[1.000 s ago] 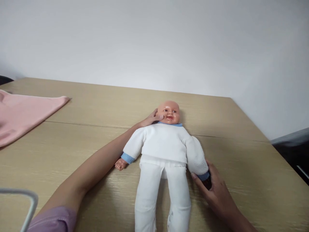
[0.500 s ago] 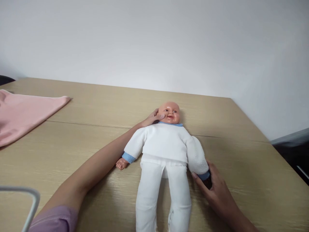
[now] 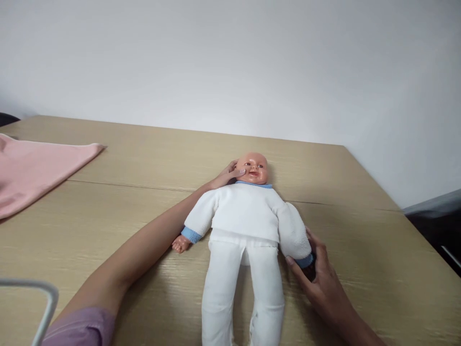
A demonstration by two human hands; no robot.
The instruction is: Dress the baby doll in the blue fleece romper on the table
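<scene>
On its back on the wooden table lies a baby doll in a white fleece top with blue cuffs and collar and white trousers. Its feet run out of view at the bottom. My left hand cups the side of the doll's head, thumb on the cheek, the other fingers partly hidden behind the head. At the doll's arm on the right, my right hand is curled round the blue cuff, thumb on the near side and fingers behind the sleeve. The doll's other hand rests against my left forearm.
A pink cloth is spread on the table at the left. A pale curved bar cuts into the lower left corner. Beyond the table stands a white wall, and a dark object sits past the right edge.
My right hand's fingers have shifted slightly up along the doll's sleeve. My left hand and the doll look nearly unchanged.
</scene>
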